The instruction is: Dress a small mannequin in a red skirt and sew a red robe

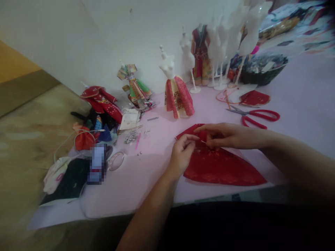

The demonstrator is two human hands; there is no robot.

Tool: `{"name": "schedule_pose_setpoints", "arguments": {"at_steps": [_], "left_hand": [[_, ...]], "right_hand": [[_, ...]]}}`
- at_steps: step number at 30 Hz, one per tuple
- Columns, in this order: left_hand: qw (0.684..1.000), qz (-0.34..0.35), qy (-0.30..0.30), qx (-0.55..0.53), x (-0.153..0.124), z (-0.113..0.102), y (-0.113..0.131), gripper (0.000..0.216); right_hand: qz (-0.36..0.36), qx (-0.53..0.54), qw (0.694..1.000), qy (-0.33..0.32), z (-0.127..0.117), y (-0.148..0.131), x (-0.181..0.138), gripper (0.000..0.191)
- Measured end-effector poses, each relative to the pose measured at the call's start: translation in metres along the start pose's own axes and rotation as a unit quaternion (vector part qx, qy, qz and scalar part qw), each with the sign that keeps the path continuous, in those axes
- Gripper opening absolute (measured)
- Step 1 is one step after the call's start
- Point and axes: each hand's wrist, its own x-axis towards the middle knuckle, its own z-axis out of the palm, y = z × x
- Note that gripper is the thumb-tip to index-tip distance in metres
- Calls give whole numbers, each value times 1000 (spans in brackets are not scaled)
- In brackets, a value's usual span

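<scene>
A red fan-shaped fabric piece with a faint gold pattern lies flat on the pale pink table. My left hand rests at the cloth's left edge, thumb and fingers pinched together on it. My right hand lies over the cloth's upper part, fingers curled and meeting the left fingertips. A thin pin-like thing seems to sit between the fingertips; it is too small to name.
Red-handled scissors lie behind my right hand, next to a small red cloth piece. A doll mannequin with a red-and-cream skirt stands behind the cloth. More mannequins, a dark basket and a pile of fabrics line the table.
</scene>
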Motion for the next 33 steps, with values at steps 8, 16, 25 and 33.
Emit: {"name": "schedule_pose_setpoints", "arguments": {"at_steps": [8, 16, 25, 33], "left_hand": [[998, -38, 8, -40, 0, 1, 2, 13], [1000, -26, 4, -13, -1, 1, 2, 13], [1000, -24, -5, -10, 0, 0, 0, 12], [1000, -25, -9, -5, 1, 0, -2, 14]], "right_hand": [[-26, 3, 1000, 10, 5, 5, 2, 41], [3, 2, 1000, 20, 1, 11, 3, 53], [15, 34, 999, -9, -2, 13, 3, 55], [10, 11, 999, -38, -2, 11, 5, 60]]}}
